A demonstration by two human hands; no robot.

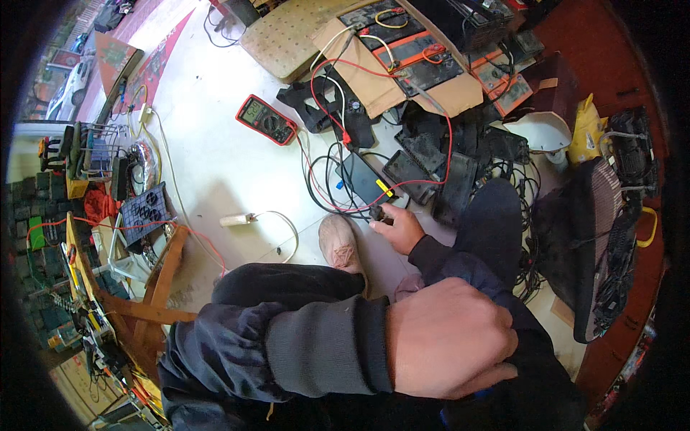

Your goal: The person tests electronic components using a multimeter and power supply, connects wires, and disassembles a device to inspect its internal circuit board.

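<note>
My left hand (449,337) is curled in the foreground over my dark-clothed legs; whatever its fingers hold is hidden. Beyond it my right hand (397,231) grips a small black connector (376,212) beside a dark rectangular device (361,178) with a yellow label and coiled black cables. A red and black multimeter (267,119) lies higher up. Red and white leads run from battery packs (399,54) in an open cardboard box (353,86) to near the device. Several black plastic pieces (449,179) lie right of my right hand.
My shoe (338,241) stands on the pale floor (201,165) near a white socket with a cable (236,220). At left are a wooden frame (165,269), tools and a wire basket. A perforated wooden board (284,36) is behind. Black bags (575,251) and tangled cables crowd the right.
</note>
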